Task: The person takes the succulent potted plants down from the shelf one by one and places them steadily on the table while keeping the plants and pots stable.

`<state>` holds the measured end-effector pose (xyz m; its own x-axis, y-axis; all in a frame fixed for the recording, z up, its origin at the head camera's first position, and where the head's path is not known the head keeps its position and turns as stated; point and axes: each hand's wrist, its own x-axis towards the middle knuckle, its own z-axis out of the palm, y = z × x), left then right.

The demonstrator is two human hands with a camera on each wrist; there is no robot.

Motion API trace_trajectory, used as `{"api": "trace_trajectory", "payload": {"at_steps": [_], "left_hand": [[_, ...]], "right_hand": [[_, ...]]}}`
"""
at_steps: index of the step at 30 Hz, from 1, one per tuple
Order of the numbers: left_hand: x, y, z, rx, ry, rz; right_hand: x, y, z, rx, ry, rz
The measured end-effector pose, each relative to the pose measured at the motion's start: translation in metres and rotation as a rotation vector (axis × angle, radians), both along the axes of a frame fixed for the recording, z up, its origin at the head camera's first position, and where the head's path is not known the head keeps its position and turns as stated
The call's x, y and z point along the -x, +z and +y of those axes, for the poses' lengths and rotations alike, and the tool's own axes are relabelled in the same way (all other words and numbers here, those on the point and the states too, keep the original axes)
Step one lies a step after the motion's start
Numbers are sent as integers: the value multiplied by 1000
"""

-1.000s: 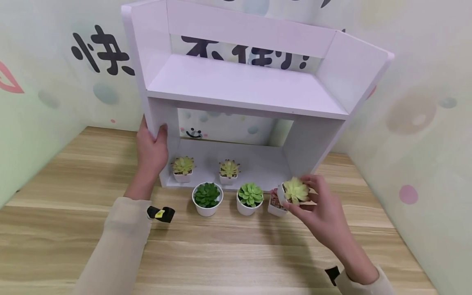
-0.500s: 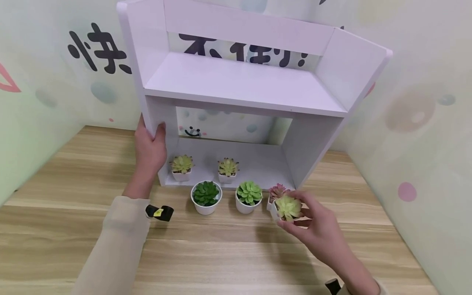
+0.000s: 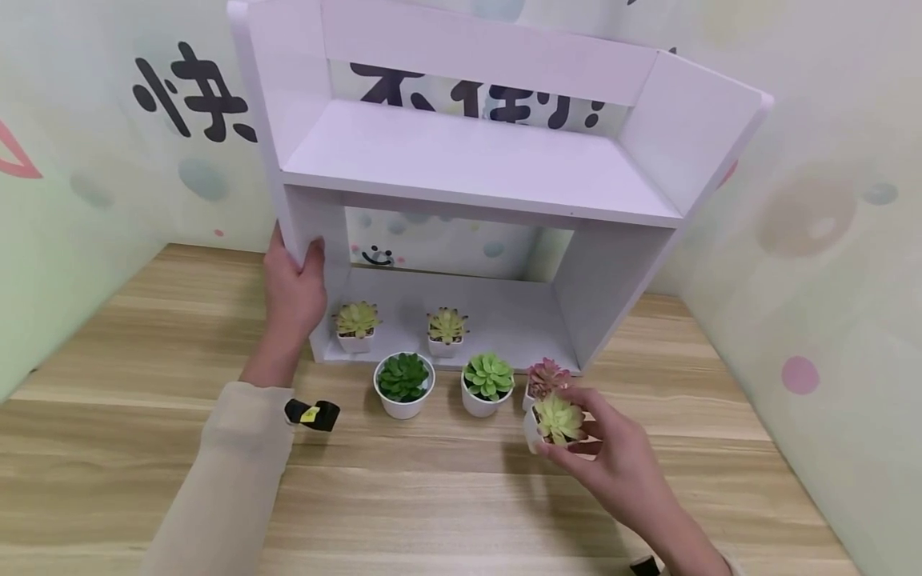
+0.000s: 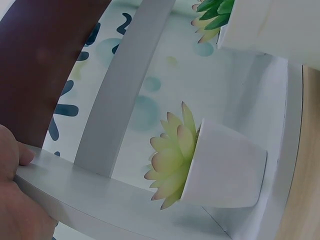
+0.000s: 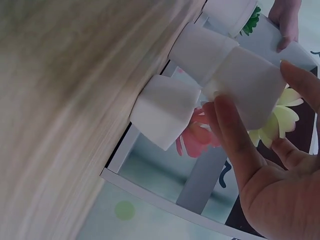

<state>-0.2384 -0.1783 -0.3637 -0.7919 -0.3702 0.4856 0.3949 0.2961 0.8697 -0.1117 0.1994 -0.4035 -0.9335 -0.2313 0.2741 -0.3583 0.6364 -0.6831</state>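
My left hand [image 3: 294, 288] grips the left side panel of a white two-tier shelf [image 3: 468, 164], thumb on the inner face. In my right hand [image 3: 612, 456] is a small white pot with a pale yellow-green succulent [image 3: 558, 418], pinched between thumb and fingers. The right wrist view shows this white pot [image 5: 250, 82] raised off the table, in front of a pink succulent [image 5: 197, 135]. That pink succulent [image 3: 547, 376] stands at the shelf's front right, partly hidden by the held one. Left of it are a light green succulent [image 3: 488, 378] and a dark green succulent [image 3: 403, 378] in round pots.
On the lower shelf board sit two yellowish succulents, one at the left [image 3: 356, 320] and one near the middle [image 3: 446, 326]. The wooden table [image 3: 403, 496] runs up to patterned walls [image 3: 814, 264] behind and beside the shelf.
My right hand has brought the pale succulent toward me and slightly left, from the shelf's right front corner, uncovering more of the pink one. The left hand keeps its grip on the panel.
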Motion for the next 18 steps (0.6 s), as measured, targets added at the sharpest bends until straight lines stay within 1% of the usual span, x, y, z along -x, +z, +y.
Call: {"api": "trace_trajectory", "payload": {"at_steps": [4, 10, 12, 15, 18], "left_hand": [[0, 0, 0, -3, -4, 4], [-1, 0, 0, -3, 4, -4], [-1, 0, 0, -4, 6, -7], [-1, 0, 0, 2, 6, -2], [0, -1, 0, 3, 4, 6]], "right_hand": [[-1, -1, 1, -34, -8, -18], [3, -8, 2, -159, -3, 55], [3, -9, 3, -193, -4, 65], [4, -11, 4, -209, -11, 60], [3, -11, 4, -205, -16, 34]]}}
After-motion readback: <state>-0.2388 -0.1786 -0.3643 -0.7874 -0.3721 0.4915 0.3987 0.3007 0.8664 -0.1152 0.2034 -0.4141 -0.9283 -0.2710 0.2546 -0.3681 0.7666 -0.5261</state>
